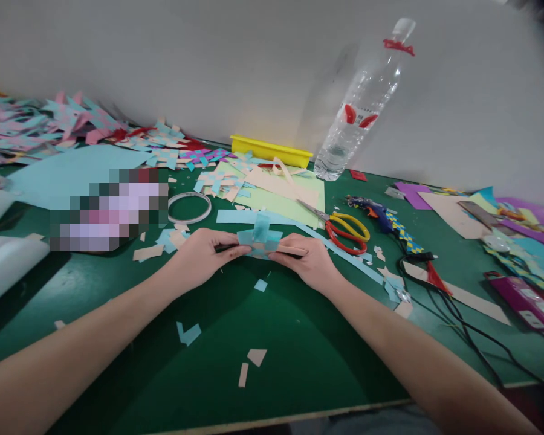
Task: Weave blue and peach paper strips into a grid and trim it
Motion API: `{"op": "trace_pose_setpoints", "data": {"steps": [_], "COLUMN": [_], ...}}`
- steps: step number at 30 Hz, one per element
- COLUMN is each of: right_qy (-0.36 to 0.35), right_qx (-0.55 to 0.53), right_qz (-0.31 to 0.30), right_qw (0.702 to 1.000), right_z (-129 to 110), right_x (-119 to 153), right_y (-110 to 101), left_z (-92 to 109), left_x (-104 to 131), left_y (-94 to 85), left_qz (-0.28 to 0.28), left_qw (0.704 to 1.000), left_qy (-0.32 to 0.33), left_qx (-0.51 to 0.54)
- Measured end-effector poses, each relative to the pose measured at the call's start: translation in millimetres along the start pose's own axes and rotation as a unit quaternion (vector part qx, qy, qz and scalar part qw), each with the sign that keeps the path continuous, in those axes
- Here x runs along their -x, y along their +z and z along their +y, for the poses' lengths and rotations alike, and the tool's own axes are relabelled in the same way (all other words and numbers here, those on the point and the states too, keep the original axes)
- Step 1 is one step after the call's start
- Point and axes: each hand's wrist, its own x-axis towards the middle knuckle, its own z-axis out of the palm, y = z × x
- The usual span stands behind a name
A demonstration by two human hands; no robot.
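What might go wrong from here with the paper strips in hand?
The blue-and-peach paper strips pinched between the left hand and right hand might loosen or crease if either grip shifts.

The scissors lie just beyond the right hand, so a forward reach might bump them.

My left hand (pixel 202 255) and right hand (pixel 310 260) cover the outer parts of the blue-and-beige paper piece (pixel 260 229), so its folds beneath my fingers cannot be traced. Coarse pixels obscure the pixelated object (pixel 111 214) at left; the small print on the bottle label (pixel 360 116) is illegible. The frame crops my left forearm (pixel 95 326), my right forearm (pixel 417 338), the white sheeting (pixel 9 266) and the magenta box (pixel 521 302).
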Motion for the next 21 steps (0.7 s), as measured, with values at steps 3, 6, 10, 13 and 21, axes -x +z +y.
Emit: {"op": "trace_pose_setpoints", "data": {"steps": [3,6,10,13,21], "right_qy": [-0.011,-0.024,-0.018,-0.01,0.107], "right_qx": [0.008,0.023,0.039,0.046,-0.047], "right_qz": [-0.006,-0.013,-0.018,-0.021,0.024], "right_qw": [1.0,0.999,0.999,0.999,0.993], "right_z": [2.1,3.7,4.6,3.1,-6.8], "right_x": [-0.3,-1.1,-2.2,-2.2,-0.1], "right_y": [0.6,0.5,0.1,-0.2,-4.0], "left_z": [-1.0,-2.2,-3.6,-1.8,3.2], "left_x": [-0.8,-1.0,-1.2,-1.3,-2.5], "left_y": [-0.1,0.0,0.7,0.5,-1.0], "left_qz": [-0.007,-0.01,-0.012,-0.014,-0.041], "left_qw": [1.0,1.0,1.0,0.999,0.991], "left_qy": [-0.005,-0.009,-0.017,-0.013,0.009], "left_qx": [0.017,0.019,0.023,0.041,0.128]}}
